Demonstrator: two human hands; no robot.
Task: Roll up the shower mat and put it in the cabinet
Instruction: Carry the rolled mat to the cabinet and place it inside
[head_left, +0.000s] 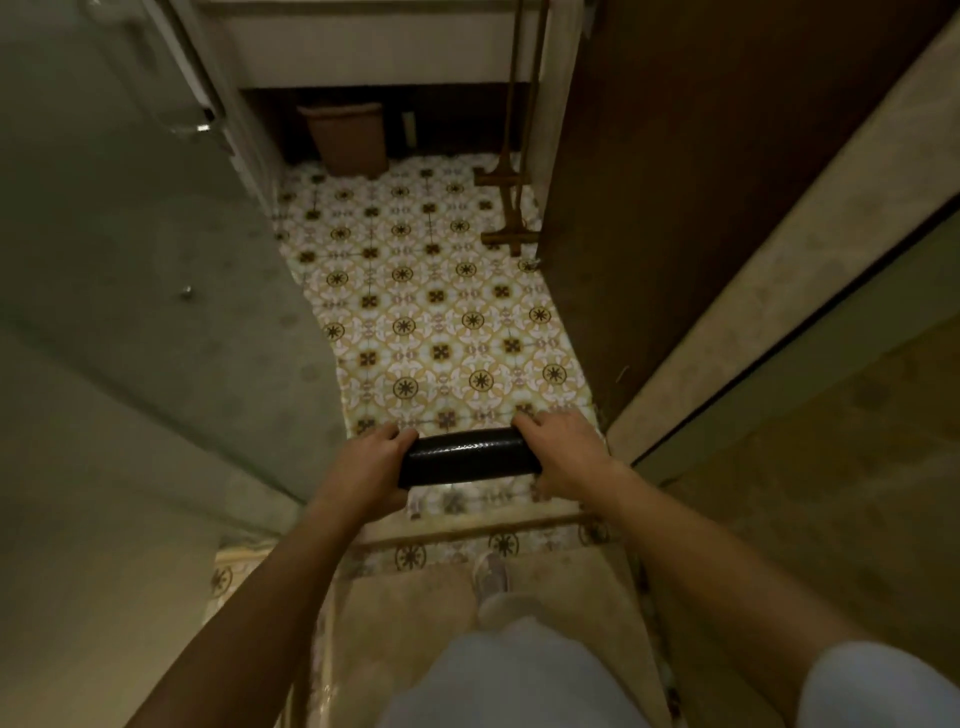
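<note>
The shower mat (467, 457) is a black, textured roll lying crosswise low over the patterned floor tiles (436, 312) near the shower's threshold. My left hand (371, 462) grips the roll's left end, fingers curled over its top. My right hand (563, 449) holds the right end, fingers spread over the top and thumb underneath. The roll looks tight, with no loose flap showing. No cabinet interior is visible from here.
A glass shower door (156, 260) stands at the left and a dark wooden panel (675, 208) at the right, leaving a narrow passage. A brown bin (345, 137) sits at the far end. Brass pipes (511, 208) run down the right side. A raised stone threshold (467, 519) lies below the roll.
</note>
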